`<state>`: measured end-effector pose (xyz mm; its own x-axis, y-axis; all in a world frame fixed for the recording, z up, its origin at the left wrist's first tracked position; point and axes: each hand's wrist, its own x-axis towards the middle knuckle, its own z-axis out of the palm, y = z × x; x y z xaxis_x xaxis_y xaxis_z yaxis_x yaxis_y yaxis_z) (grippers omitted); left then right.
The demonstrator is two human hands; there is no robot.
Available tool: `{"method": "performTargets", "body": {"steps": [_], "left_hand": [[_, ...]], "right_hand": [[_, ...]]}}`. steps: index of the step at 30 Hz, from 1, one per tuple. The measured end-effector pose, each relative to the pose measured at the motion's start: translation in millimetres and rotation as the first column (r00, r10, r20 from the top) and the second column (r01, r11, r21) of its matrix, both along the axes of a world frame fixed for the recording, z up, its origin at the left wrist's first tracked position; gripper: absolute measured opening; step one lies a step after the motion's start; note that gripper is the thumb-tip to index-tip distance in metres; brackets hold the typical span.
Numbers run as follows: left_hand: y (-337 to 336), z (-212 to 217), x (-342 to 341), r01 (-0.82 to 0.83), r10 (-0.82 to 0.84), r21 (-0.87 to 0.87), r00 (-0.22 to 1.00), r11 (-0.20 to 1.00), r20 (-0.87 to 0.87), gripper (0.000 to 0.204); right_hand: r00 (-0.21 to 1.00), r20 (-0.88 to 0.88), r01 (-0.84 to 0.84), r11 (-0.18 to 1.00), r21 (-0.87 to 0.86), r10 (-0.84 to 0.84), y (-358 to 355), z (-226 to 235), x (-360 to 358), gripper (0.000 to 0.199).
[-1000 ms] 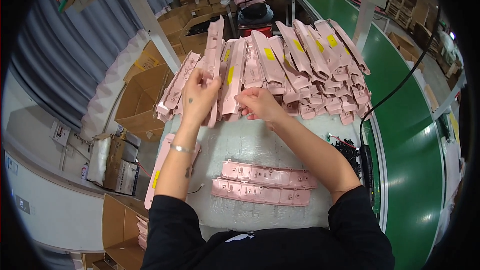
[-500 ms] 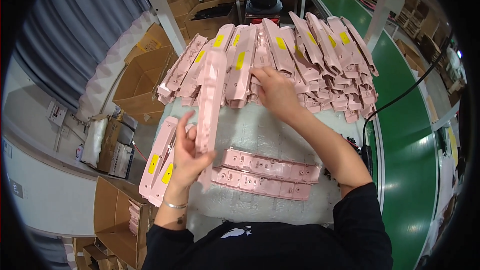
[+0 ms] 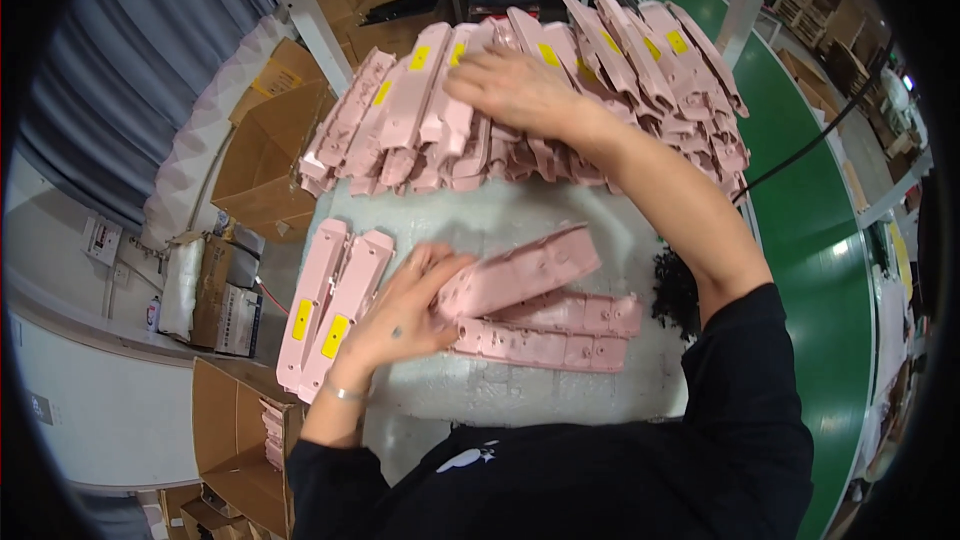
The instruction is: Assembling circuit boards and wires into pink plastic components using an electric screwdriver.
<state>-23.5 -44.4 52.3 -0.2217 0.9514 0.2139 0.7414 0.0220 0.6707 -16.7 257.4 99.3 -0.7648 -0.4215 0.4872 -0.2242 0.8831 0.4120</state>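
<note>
Grey curtains (image 3: 130, 100) border the workspace at left, with an open cardboard box (image 3: 270, 155) between them and the bench (image 3: 530, 395). Along the left edge of the bench, two labelled panels (image 3: 345, 330), pink and each with a yellow label, lie side by side, lengthwise. To their right, the left hand (image 3: 405, 310) grips the left end of a raised panel (image 3: 530, 268), also pink; its fingers are closed around that end. The raised panel slants over the middle of the bench, its right end angled toward the far edge. Partly beneath it, two crosswise panels (image 3: 585, 350) lie near the near edge, ribbed inner faces up. The right hand (image 3: 510, 90) is over the panel pile (image 3: 690, 130) along the far edge, fingers bent; whether they pinch a panel cannot be determined. Small black parts (image 3: 676, 290) sit at the right edge, beside a green conveyor (image 3: 800, 270).
</note>
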Motion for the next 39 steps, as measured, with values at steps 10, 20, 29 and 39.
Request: {"method": "performTargets", "body": {"steps": [10, 20, 29, 39], "left_hand": [[85, -52, -13, 0.242, -0.283, -0.189, 0.929, 0.952, -0.239, 0.053], [67, -54, 13, 0.24, -0.291, -0.249, 0.936, 0.938, -0.196, 0.044], [26, -49, 32, 0.126, -0.122, -0.007, 0.938, 0.992, -0.324, 0.047], [9, -70, -9, -0.189, 0.193, -0.11, 0.981, 0.976, 0.03, 0.049]], "right_hand": [[0.96, -0.146, -0.248, 0.968, -0.044, 0.24, -113, 85, 35, 0.02], [0.903, 0.429, 0.219, 0.878, -0.426, -0.017, -68, -32, 104, 0.04], [0.78, 0.618, 0.41, 0.668, -0.622, 0.097, -46, -105, 83, 0.041], [0.874, 0.478, 0.452, 0.502, -0.737, -0.085, -8, -109, 150, 0.032]]}}
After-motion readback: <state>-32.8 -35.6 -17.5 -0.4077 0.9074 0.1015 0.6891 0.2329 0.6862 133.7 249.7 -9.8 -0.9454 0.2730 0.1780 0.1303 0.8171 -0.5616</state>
